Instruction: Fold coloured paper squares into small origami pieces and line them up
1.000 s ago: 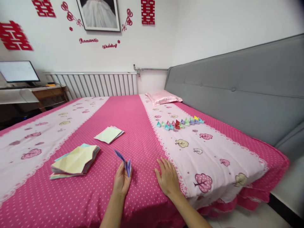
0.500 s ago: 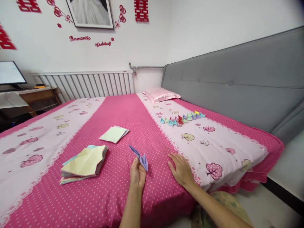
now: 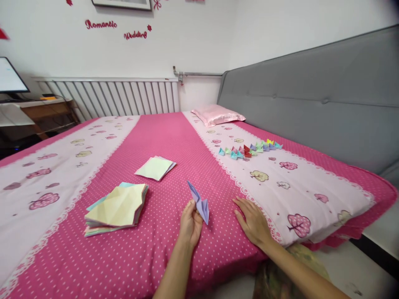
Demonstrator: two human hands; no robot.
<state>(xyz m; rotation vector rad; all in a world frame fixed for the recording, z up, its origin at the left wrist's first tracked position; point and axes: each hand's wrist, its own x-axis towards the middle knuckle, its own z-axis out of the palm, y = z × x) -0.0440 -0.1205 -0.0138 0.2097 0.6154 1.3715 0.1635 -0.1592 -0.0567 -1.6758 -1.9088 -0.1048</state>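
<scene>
My left hand (image 3: 191, 222) is closed on a folded purple origami paper piece (image 3: 199, 203), pinching it by its lower left side above the bed. Its pointed ends stick out up and to the right. My right hand (image 3: 252, 220) lies on the pink bedspread (image 3: 215, 245) with fingers stretched and nothing in them. To the left is a thick stack of coloured paper (image 3: 116, 207) with a creased yellow sheet on top. A smaller stack of square paper (image 3: 156, 167) lies beyond it. Several small folded paper pieces (image 3: 249, 150) in many colours sit grouped at the right.
A pink pillow (image 3: 216, 115) rests at the far end, beside the grey padded headboard (image 3: 311, 91). A white radiator (image 3: 124, 97) runs along the wall. At the far left a monitor (image 3: 11, 77) stands on a desk (image 3: 46, 109).
The view has tilted down and shifted slightly left. My left hand still holds the purple piece, which has turned a little. My right hand stays on the bed.
</scene>
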